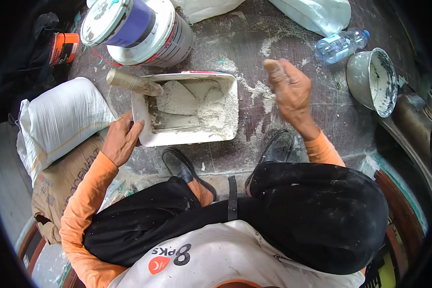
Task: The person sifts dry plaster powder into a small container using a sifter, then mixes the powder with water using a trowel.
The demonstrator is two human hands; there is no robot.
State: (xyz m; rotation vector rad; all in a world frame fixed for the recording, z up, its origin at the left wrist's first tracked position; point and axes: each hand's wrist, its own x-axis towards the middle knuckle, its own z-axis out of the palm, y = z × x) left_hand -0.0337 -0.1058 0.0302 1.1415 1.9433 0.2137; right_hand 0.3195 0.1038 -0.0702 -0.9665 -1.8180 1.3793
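My left hand (121,140) is closed on the lower left corner of a white rectangular plastic tub (187,139), thumb over the rim. Pale grey powder (215,108) lies in the tub. A trowel rests there too, its flat blade (174,100) dusted with powder and its wooden handle (134,83) sticking out over the left rim. Right of the tub, my right hand (293,91) is raised above the floor, apart from it. Its fingers are curled in with the thumb against them and look dusty; whatever may be inside them is hidden.
Stacked paint buckets (175,41) stand behind the tub. A full white sack (69,115) and a brown paper cement bag (65,187) lie at left. At right are a plastic bottle (341,45) and a metal bowl (362,79). Powder is scattered over the dark floor (254,113).
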